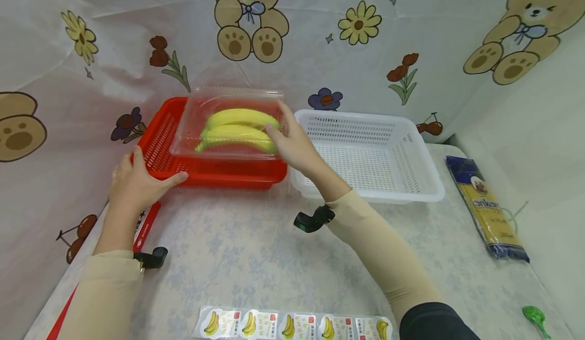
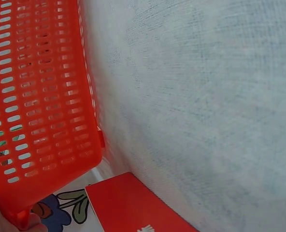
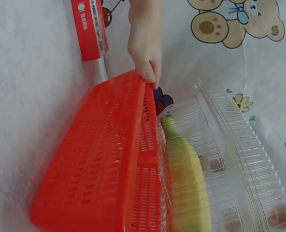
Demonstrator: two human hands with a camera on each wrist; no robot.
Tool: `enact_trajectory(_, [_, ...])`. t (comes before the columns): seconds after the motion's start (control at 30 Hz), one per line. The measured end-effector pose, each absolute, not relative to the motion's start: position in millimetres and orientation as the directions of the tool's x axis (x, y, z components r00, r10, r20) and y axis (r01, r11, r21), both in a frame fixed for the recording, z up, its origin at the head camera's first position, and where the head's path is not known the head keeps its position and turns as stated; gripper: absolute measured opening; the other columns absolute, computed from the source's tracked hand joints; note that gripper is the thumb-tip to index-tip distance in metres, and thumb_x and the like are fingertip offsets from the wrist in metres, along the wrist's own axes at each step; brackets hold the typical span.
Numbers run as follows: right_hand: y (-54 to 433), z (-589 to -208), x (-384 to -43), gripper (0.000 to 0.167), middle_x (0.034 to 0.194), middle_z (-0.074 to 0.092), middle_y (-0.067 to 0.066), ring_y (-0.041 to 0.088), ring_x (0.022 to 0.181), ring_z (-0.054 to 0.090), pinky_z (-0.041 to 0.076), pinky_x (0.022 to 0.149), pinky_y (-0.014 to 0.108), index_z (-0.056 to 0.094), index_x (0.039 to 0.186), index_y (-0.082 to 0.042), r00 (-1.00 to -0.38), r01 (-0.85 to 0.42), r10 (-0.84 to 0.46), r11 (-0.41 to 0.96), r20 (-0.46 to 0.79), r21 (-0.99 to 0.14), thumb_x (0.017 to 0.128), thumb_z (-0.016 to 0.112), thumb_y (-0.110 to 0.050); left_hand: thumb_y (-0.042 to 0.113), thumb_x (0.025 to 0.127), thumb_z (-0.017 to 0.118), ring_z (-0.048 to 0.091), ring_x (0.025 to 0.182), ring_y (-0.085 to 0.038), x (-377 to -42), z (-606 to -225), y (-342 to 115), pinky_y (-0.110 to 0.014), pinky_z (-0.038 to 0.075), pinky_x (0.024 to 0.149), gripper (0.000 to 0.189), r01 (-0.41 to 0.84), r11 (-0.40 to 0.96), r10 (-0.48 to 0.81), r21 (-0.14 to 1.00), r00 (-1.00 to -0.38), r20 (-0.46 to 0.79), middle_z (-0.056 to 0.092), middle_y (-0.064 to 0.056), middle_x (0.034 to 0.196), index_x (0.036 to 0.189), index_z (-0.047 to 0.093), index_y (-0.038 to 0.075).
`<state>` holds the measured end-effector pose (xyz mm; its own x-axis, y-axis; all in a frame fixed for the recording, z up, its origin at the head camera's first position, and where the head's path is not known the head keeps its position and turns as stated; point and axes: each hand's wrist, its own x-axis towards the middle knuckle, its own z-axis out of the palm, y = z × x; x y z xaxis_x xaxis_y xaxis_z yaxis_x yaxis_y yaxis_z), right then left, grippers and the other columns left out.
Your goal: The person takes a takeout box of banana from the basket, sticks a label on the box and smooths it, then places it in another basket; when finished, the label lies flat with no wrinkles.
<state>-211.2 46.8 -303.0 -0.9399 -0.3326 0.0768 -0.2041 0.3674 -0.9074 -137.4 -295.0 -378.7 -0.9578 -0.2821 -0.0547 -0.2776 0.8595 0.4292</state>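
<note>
In the head view, my right hand [image 1: 297, 147] holds the right edge of a clear plastic clamshell box [image 1: 185, 139], thumb on the near side. Yellow bananas [image 1: 239, 119] show through its wall. The box is over the red basket [image 1: 224, 177], covering much of its inside. My left hand [image 1: 134, 185] grips that basket's near left corner, its thumb along the front rim. The right wrist view shows the left thumb [image 3: 147, 70] over the rim, with a banana [image 3: 189, 183] inside the ribbed box beside the basket.
A white basket [image 1: 388, 197] stands right of the red one. Farther right lie a yellow-and-blue packet [image 1: 486, 205] and a small green object [image 1: 534, 317]. A strip of banana stickers [image 1: 292, 325] lies at the near edge, and a red box [image 1: 147, 223] beside my left wrist.
</note>
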Motion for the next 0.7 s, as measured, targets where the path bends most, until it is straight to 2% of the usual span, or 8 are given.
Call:
enact_trajectory(0.03, [49.7,-302.0,-209.4,0.066,0.162,0.027,-0.003,0.018,0.138,0.044,0.039,0.113,0.043,0.015,0.159,-0.036,-0.940,-0.196,-0.333,0.358,0.072,-0.913,0.103,0.050,-0.036,0.084,0.070,0.060,0.013,0.139,-0.060,-136.7,-378.3,-294.3,-0.079,0.033,0.093,0.138,-0.277,0.858,-0.283,0.432,-0.958,-0.052,0.006,-0.036,0.157,0.158,-0.009,0.004])
enact_trajectory(0.1, [55.5,-300.3,-205.9,0.065,0.145,0.050,0.005,0.020,0.108,0.062,0.052,0.093,0.040,0.015,0.157,-0.041,-0.942,-0.181,-0.330,0.348,0.061,-0.920,0.103,0.050,-0.039,0.084,0.070,0.061,0.013,0.139,-0.060,-135.4,-377.4,-292.6,-0.079,0.033,0.094,0.137,-0.272,0.859,-0.283,0.433,-0.958,-0.039,0.007,-0.035,0.156,0.158,-0.008,0.004])
enact_trajectory(0.17, [61.5,-299.0,-202.3,0.064,0.109,0.063,0.009,0.020,0.072,0.060,0.054,0.067,0.034,0.015,0.156,-0.046,-0.944,-0.172,-0.327,0.348,0.053,-0.921,0.102,0.050,-0.041,0.082,0.071,0.062,0.013,0.140,-0.058,-134.3,-376.3,-290.9,-0.079,0.032,0.095,0.134,-0.256,0.864,-0.279,0.434,-0.960,-0.012,0.008,-0.034,0.157,0.158,-0.005,0.004])
enact_trajectory(0.23, [67.9,-298.3,-198.9,0.062,0.076,0.054,0.007,0.021,0.052,0.046,0.046,0.051,0.030,0.017,0.153,-0.050,-0.948,-0.162,-0.315,0.358,0.044,-0.920,0.102,0.051,-0.043,0.078,0.073,0.064,0.013,0.141,-0.057,-133.4,-375.2,-289.4,-0.079,0.032,0.096,0.131,-0.231,0.871,-0.268,0.434,-0.963,0.024,0.009,-0.033,0.158,0.159,-0.002,0.005])
enact_trajectory(0.3, [74.0,-297.6,-196.2,0.061,0.065,0.046,0.006,0.020,0.049,0.042,0.043,0.048,0.029,0.018,0.153,-0.051,-0.951,-0.165,-0.305,0.370,0.048,-0.914,0.101,0.051,-0.044,0.075,0.075,0.065,0.014,0.142,-0.055,-132.5,-373.4,-287.8,-0.079,0.032,0.097,0.126,-0.201,0.878,-0.253,0.435,-0.965,0.065,0.010,-0.030,0.159,0.159,0.000,0.007])
enact_trajectory(0.4, [82.6,-296.0,-191.7,0.061,0.067,0.048,0.004,0.020,0.052,0.043,0.045,0.050,0.030,0.018,0.152,-0.052,-0.954,-0.163,-0.295,0.379,0.048,-0.911,0.101,0.050,-0.045,0.070,0.083,0.061,0.014,0.144,-0.053,-129.9,-366.8,-285.1,-0.079,0.030,0.097,0.113,-0.151,0.868,-0.237,0.474,-0.963,0.127,0.011,-0.028,0.161,0.160,0.003,0.009])
enact_trajectory(0.53, [93.6,-294.2,-186.2,0.061,0.075,0.054,0.004,0.021,0.054,0.045,0.047,0.052,0.032,0.017,0.153,-0.052,-0.956,-0.166,-0.290,0.384,0.053,-0.908,0.101,0.050,-0.045,0.064,0.095,0.046,0.013,0.146,-0.049,-123.8,-350.9,-274.6,-0.079,0.024,0.103,0.090,-0.064,0.812,-0.227,0.580,-0.950,0.213,0.014,-0.027,0.159,0.161,0.007,0.016])
enact_trajectory(0.7, [107.7,-293.1,-179.7,0.061,0.071,0.045,0.007,0.022,0.057,0.045,0.046,0.053,0.033,0.017,0.153,-0.050,-0.954,-0.186,-0.292,0.388,0.071,-0.903,0.102,0.049,-0.045,0.060,0.097,0.046,0.020,0.138,-0.042,-117.4,-327.0,-242.4,-0.073,0.025,0.100,0.077,0.097,0.762,-0.165,0.640,-0.927,0.337,0.027,-0.027,0.149,0.160,0.016,0.029])
